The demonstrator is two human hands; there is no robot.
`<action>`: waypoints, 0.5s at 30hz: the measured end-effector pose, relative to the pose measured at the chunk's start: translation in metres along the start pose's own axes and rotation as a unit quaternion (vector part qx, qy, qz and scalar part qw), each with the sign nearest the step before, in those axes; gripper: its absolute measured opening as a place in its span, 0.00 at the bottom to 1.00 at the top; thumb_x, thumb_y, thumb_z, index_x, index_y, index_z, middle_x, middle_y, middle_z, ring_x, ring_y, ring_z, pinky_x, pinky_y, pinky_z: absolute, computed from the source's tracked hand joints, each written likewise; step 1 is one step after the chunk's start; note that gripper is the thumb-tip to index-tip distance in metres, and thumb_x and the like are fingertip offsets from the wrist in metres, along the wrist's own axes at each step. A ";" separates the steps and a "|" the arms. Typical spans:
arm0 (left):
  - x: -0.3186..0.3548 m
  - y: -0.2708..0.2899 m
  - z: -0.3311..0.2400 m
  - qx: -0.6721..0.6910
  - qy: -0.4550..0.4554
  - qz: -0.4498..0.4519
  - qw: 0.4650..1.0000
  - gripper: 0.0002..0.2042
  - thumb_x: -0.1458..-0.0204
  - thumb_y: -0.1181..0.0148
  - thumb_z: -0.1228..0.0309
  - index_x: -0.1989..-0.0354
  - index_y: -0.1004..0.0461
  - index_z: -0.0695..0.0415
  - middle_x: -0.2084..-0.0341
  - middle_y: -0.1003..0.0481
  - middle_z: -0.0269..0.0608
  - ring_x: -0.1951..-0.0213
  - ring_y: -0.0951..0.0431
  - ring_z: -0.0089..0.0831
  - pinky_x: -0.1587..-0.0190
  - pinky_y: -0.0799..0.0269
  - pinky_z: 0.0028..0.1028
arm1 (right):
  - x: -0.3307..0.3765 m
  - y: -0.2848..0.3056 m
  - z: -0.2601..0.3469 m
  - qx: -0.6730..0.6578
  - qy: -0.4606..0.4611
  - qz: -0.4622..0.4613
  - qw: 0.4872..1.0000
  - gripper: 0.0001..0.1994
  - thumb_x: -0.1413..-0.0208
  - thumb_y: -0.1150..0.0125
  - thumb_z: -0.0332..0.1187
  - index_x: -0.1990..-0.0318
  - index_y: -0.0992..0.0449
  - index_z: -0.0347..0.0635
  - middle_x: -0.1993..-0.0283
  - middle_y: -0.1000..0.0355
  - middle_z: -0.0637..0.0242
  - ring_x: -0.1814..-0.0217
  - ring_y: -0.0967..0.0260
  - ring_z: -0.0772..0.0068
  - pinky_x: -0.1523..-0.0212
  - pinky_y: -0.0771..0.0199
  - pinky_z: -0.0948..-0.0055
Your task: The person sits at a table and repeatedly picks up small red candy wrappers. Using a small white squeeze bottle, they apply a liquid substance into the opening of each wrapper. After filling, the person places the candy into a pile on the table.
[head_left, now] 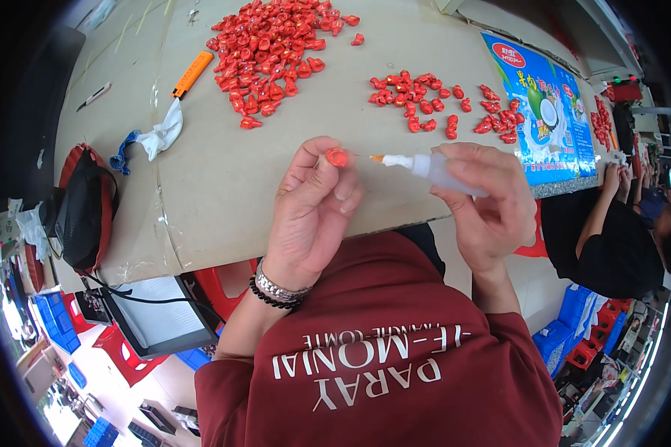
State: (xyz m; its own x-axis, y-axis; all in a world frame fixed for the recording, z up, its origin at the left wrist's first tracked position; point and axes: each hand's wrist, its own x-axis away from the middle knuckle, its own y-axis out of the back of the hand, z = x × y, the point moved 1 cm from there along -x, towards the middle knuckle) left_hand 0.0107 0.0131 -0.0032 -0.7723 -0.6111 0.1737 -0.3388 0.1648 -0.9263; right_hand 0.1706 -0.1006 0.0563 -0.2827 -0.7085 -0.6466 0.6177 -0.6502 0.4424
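Between the thumb and forefinger of my left hand is a small red plastic piece. My right hand grips a translucent white squeeze bottle, tilted nearly level. Its white nozzle ends in a tan tip that points left at the red piece, with a small gap between them. Both hands are above the near edge of the table. Beyond them lie a large heap of similar red pieces and a smaller scattered group to its right.
An orange utility knife and a crumpled white cloth lie at left, near a black-and-red bag. A blue printed sheet covers the table's right side. Another person sits at far right.
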 end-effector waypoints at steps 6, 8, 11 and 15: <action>0.001 0.004 -0.001 0.054 0.031 -0.025 0.998 0.07 0.40 0.46 0.69 0.57 0.31 0.57 0.67 0.27 0.35 0.73 0.37 0.22 0.72 0.39 0.21 | -0.013 -0.005 -0.023 -0.317 -0.352 -0.096 0.875 0.21 0.56 0.40 0.13 0.50 0.28 0.30 0.48 0.29 0.56 0.50 0.26 0.68 0.48 0.25 0.72; 0.001 0.008 -0.001 0.062 0.034 -0.016 0.997 0.09 0.40 0.46 0.67 0.56 0.29 0.57 0.67 0.26 0.34 0.73 0.35 0.22 0.72 0.39 0.22 | -0.017 -0.008 -0.034 -0.356 -0.365 -0.074 0.857 0.21 0.54 0.39 0.16 0.49 0.30 0.32 0.51 0.29 0.56 0.55 0.25 0.65 0.57 0.22 0.71; 0.002 0.009 0.000 0.078 0.042 -0.021 0.996 0.09 0.39 0.47 0.66 0.56 0.29 0.56 0.67 0.26 0.34 0.73 0.35 0.23 0.72 0.39 0.22 | -0.030 -0.016 -0.042 -0.386 -0.387 -0.062 0.835 0.22 0.54 0.38 0.18 0.49 0.34 0.34 0.55 0.28 0.58 0.61 0.23 0.64 0.65 0.20 0.70; 0.007 0.006 -0.002 0.085 0.048 -0.020 0.995 0.06 0.40 0.47 0.69 0.57 0.31 0.55 0.67 0.27 0.35 0.73 0.38 0.22 0.71 0.40 0.21 | -0.045 -0.026 -0.052 -0.319 -0.369 -0.022 0.873 0.21 0.52 0.39 0.20 0.49 0.37 0.39 0.62 0.29 0.63 0.67 0.24 0.67 0.72 0.21 0.70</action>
State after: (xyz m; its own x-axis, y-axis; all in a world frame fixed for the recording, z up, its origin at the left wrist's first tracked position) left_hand 0.0021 0.0117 -0.0066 -0.8109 -0.5362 0.2343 -0.2804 0.0046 -0.9599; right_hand 0.2053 -0.0379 0.0415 -0.5669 -0.8234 0.0252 0.8106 -0.5630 -0.1610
